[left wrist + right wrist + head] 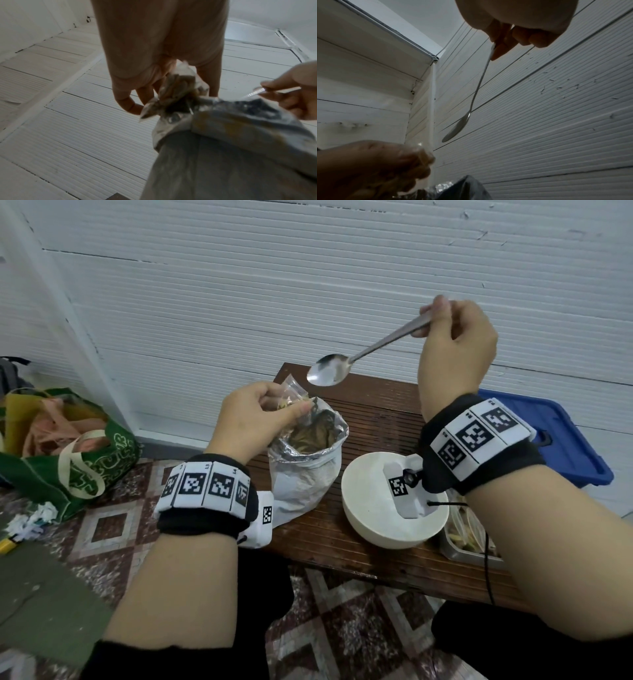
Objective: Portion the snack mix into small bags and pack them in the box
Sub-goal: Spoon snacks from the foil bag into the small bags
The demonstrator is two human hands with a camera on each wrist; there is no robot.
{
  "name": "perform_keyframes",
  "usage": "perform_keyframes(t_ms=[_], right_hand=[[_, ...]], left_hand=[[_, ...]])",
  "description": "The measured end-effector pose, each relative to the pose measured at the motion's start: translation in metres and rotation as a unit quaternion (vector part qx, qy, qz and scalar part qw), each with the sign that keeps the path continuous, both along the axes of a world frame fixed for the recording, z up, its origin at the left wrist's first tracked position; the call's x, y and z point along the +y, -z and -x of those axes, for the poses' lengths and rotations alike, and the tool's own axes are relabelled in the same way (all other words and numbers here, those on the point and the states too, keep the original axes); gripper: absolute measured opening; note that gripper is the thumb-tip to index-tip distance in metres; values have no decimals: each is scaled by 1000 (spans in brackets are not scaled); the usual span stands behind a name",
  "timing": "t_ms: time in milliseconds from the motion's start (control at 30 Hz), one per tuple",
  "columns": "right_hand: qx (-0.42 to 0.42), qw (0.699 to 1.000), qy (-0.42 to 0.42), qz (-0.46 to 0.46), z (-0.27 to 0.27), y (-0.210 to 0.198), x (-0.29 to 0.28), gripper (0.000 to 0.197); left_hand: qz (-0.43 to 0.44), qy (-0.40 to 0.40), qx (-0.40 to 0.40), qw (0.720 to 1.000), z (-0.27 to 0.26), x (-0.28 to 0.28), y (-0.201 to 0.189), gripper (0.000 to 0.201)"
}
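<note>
My left hand [255,414] pinches a small clear bag [293,397] with some snack mix in it, held over the mouth of a big foil snack bag [305,470] standing open on the wooden table [376,419]. The left wrist view shows the small bag [178,86] bunched between my fingers, just above the foil bag [231,135]. My right hand [452,326] is raised and grips the handle of a metal spoon [329,369]. The spoon's bowl is empty and hovers just above and right of the small bag. From the right wrist, the spoon [458,125] hangs down toward my left hand [373,165].
A white bowl [370,508] sits on the table near my right wrist. A metal tray [459,546] holding snack pieces is at the right edge, partly hidden by my arm. A blue plastic lid [565,440] lies behind it. A green tote bag [68,450] stands on the floor at left.
</note>
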State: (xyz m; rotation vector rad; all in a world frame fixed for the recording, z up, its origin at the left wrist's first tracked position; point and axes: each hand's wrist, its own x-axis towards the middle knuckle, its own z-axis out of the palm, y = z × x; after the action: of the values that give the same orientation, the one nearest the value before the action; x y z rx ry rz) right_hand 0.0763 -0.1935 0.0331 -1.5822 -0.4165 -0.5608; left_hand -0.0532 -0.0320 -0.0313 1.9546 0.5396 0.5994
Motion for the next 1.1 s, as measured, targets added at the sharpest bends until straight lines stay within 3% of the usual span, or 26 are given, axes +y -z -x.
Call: perform_keyframes(t_ms=[167,333,433,733,933,1100], right_hand=[[57,994,18,94,0,24,-4,26],[83,964,-45,247,21,61,7,27],[107,951,-83,279,29,78,11,27],[160,949,-106,249,30,81,6,26],[182,966,-119,139,29,59,-11,34],[210,963,-150,78,27,40,-38,38]], left_hand=[[23,-14,-28,999,5,6,-5,25],[17,-7,-56,998,7,3,-9,21],[17,3,-74,997,7,1,-10,25],[38,53,-116,991,6,-9,-15,20],[42,104,-144,983,-5,-34,-21,14],[41,156,-139,977,-23,-65,-16,21]])
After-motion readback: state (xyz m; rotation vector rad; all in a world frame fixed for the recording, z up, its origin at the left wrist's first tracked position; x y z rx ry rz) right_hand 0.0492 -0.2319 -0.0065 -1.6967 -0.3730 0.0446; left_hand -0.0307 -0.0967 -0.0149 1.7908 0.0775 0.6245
